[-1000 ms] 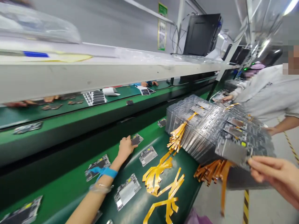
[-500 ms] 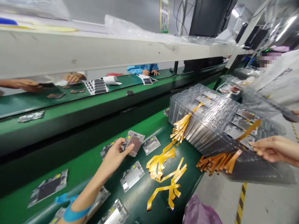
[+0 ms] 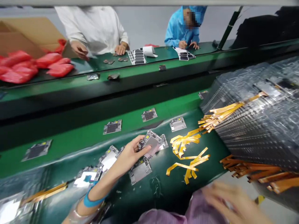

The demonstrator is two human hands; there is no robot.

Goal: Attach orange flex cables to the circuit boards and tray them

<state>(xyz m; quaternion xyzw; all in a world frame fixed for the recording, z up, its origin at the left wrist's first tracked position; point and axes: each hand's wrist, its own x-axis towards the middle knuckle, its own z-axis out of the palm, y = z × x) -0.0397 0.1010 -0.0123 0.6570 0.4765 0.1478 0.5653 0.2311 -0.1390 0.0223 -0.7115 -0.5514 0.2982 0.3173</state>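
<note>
In my left hand is a circuit board, pinched at its edge between thumb and fingers. It is held over other boards, including a silver-plated board just below it on the green bench. My right hand is low at the right, in front of my purple clothing, and smeared by motion. A greyish sliver shows among its fingers, too blurred to name. Loose orange flex cables lie in a pile to the right of the held board, with a second bunch of flex cables nearer me.
Stacked clear plastic trays fill the right side, with flex cables hanging out. Several boards, among them a dark board, lie on the bright green belt. Two people work across the line, near red bags. Another clear tray is lower left.
My view has swung left and down. My right hand has left the board at the trays and come toward my body. My left hand still holds its board, now above the bench boards.
</note>
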